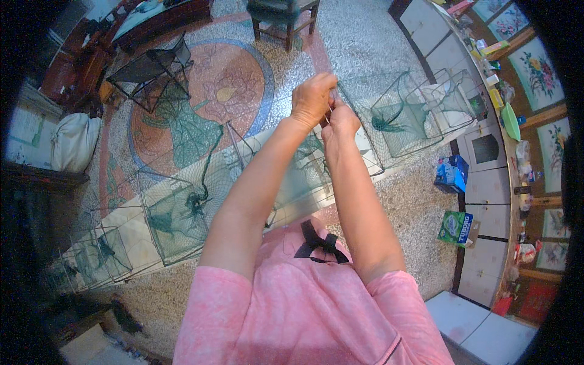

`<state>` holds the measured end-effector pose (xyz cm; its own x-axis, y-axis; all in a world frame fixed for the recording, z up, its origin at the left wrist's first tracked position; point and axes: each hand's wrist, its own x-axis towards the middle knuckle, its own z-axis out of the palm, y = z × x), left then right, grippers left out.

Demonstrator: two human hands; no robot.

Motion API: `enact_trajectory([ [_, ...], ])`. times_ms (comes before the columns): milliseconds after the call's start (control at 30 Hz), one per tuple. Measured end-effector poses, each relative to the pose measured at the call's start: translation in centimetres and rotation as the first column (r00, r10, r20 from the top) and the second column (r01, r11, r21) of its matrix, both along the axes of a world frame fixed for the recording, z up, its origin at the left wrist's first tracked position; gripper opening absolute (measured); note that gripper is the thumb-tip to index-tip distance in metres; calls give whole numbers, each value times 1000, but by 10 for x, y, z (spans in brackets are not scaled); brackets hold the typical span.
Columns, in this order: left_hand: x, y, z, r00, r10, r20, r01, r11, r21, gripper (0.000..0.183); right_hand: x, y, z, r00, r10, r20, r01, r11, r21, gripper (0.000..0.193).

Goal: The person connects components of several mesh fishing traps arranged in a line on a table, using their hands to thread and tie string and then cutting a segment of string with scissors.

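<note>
A long green mesh fish trap (176,219) with dark rectangular wire frames stretches from the lower left to the upper right. It lies along a long pale surface (131,222). Both my hands meet above its middle section. My left hand (313,99) is closed, its fingers bent toward the right. Just beside it, nearer to me, my right hand (342,120) is also closed. Between the fingers is something thin and small, mostly hidden. Mesh and a frame edge pass close to the right hand. Dark gathered netting (389,121) shows inside the section on the right.
A black folding chair (149,67) stands at the upper left, a wooden stool (286,27) at the top. Along the right wall run white cabinets (486,216) below a cluttered counter. A blue box (451,174) and a green box (455,228) sit before them. A white sack (74,143) stands far left.
</note>
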<state>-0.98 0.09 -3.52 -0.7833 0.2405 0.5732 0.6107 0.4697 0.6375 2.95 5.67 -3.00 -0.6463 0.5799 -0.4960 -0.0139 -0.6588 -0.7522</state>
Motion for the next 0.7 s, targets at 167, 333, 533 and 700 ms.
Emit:
enact_trajectory([
  [167,1,0,2,1000,14,9,-14,998,-56,15,-4,10,-9,998,67,-17,-68,997,-41,8],
  [333,0,0,2,1000,-7,-1,7,1000,-25,9,1,11,-7,992,129,-14,-129,991,22,11],
  [533,-4,-1,-3,1000,-27,4,27,1000,16,9,14,14,2,969,245,-31,-240,965,101,14],
  [700,-2,-3,0,998,-46,49,43,997,65,11,15,17,3,961,245,-132,-248,969,-10,13],
])
